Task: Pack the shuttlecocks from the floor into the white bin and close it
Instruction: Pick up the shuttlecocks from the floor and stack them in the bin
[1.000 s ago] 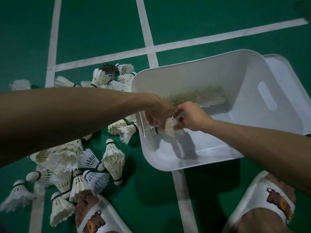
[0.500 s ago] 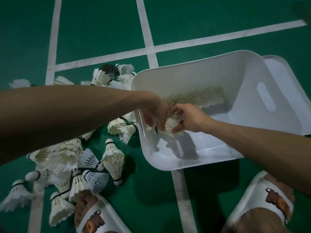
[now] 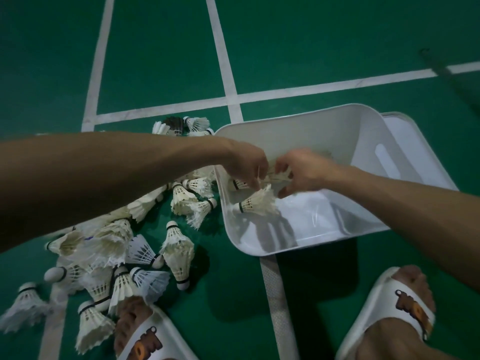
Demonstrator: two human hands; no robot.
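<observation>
A stack of shuttlecocks (image 3: 279,176) is held inside the white bin (image 3: 298,131), above its left half, between both hands. The left hand (image 3: 246,165) pinches the stack's near end with curled fingers; the right hand (image 3: 304,170) curls around its far end. A single shuttlecock (image 3: 255,203) sits just beneath the left fingertips; whether it is gripped cannot be told. The bin lies tilted on the green floor (image 3: 285,48), its lid (image 3: 415,146) behind it. A pile of shuttlecocks (image 3: 179,245) lies beside the bin's left wall. Two white slippers (image 3: 397,307) frame the bottom.
</observation>
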